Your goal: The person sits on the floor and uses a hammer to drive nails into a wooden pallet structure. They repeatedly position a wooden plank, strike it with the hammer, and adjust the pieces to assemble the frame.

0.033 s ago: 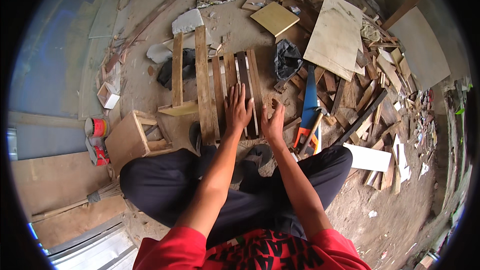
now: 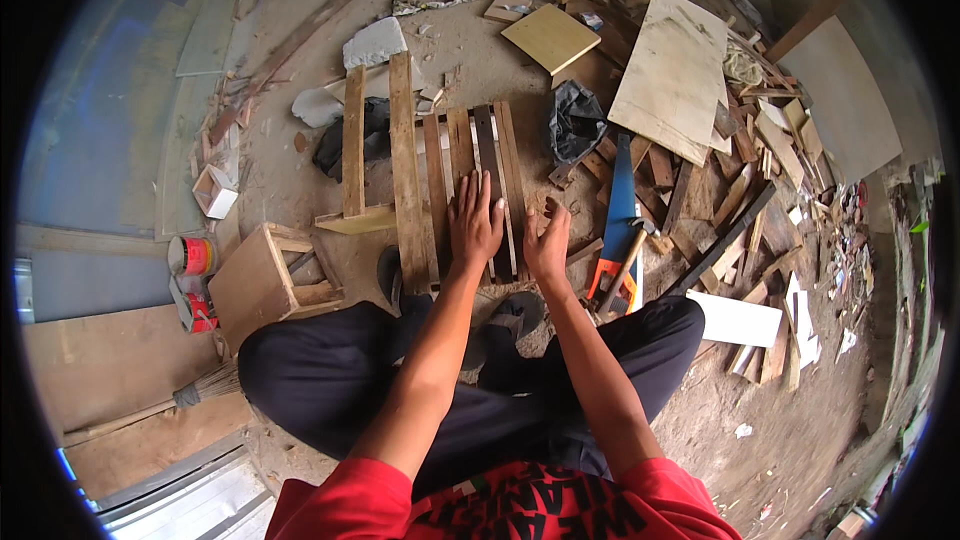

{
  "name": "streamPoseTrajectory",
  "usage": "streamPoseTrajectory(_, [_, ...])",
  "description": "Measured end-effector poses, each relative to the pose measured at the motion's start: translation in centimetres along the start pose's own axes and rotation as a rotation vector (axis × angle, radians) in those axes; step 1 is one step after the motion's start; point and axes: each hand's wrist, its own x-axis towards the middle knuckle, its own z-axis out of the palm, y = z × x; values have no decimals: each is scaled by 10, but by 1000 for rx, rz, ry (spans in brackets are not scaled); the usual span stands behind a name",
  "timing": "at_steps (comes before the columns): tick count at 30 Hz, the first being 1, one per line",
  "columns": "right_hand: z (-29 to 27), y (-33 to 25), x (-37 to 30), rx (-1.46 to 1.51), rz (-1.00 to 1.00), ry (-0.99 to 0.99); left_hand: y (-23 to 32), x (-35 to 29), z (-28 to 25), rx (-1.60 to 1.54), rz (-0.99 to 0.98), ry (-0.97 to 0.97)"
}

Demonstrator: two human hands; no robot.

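A row of narrow wooden slats (image 2: 461,142), one of them a dark slat (image 2: 484,140), lies side by side in front of my legs. My left hand (image 2: 475,222) rests flat across the slats, fingers stretched out and pointing away from me. Just beyond the right edge of the row is my right hand (image 2: 547,243), its fingers loosely bent, the thumb apart, and no object visible in it. Left of the row, a longer plank (image 2: 404,160) and another upright strip (image 2: 354,140) meet a short crosspiece (image 2: 360,219).
A blue-bladed handsaw (image 2: 619,200) and a hammer (image 2: 625,265) lie right of my hand, beside heaped wood scraps (image 2: 740,210). A black bag (image 2: 575,120) stands ahead. At left are a wooden box frame (image 2: 262,285), tins (image 2: 192,255) and a broom (image 2: 200,387).
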Motion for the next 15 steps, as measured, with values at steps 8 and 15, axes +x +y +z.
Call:
streamPoseTrajectory(8, [64, 0, 110, 45, 196, -154, 5, 10, -8, 13, -12, -70])
streamPoseTrajectory(15, [104, -11, 138, 76, 300, -323, 3, 18, -16, -2, -23, -129])
